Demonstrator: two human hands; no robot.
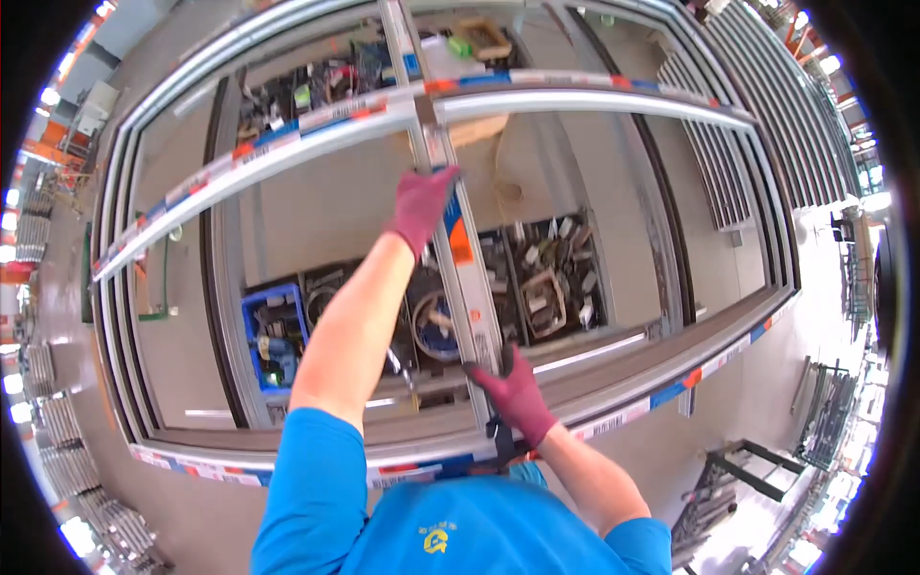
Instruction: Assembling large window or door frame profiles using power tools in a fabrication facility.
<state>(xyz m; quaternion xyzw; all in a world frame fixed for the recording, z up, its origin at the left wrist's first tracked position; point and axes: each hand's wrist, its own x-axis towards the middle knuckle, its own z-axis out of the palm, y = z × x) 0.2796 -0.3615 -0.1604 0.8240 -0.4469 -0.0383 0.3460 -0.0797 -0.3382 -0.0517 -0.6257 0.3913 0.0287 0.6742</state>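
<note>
A large silver aluminium frame [613, 429], with coloured tape along its edges, lies across the work area in front of me. Its middle bar [479, 311] runs away from my body and meets a long crossbar [594, 102]. My left hand [424, 209], in a maroon glove, is closed round the middle bar just short of that joint; its fingertips are partly hidden. Nearer my body, my right hand [517, 391], gloved alike, rests at the bar's near end. Its thumb reaches across the bar and a finger stretches out along the right edge.
Below the frame are bins of metal fittings [558, 278], a blue crate [275, 335] holding a power drill [278, 353], and a round tub [436, 326]. Stacked metal profiles [776, 96] stand at the far right. A black stand [757, 470] is at the lower right.
</note>
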